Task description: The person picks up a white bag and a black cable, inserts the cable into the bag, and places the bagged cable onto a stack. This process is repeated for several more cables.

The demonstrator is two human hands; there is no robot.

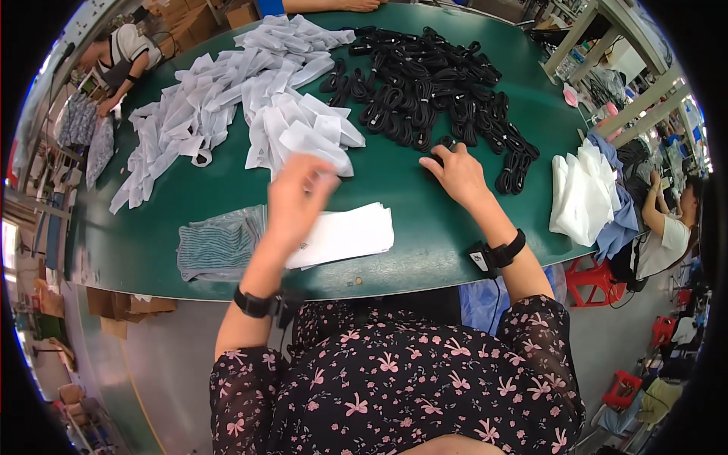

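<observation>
My left hand [299,193] is blurred by motion over the near end of a heap of filled white plastic sleeves [292,125]. Its fingers look bent, but whether they hold anything is unclear. My right hand [461,176] is at the near edge of a pile of coiled black cables [413,76]. Its fingers are curled on a black cable bundle [447,142], partly hidden beneath them. Below my left hand lies a stack of flat white sleeves [353,233], partly covered by my wrist. Beside it is a clear bag with teal striped contents [220,244].
The green table [425,265] has a curved near edge. White plastic bags [582,193] and blue cloth [623,208] lie at its right edge. Another person's forearm [334,5] rests at the far edge. People sit at left and right; a red stool [595,280] stands at right.
</observation>
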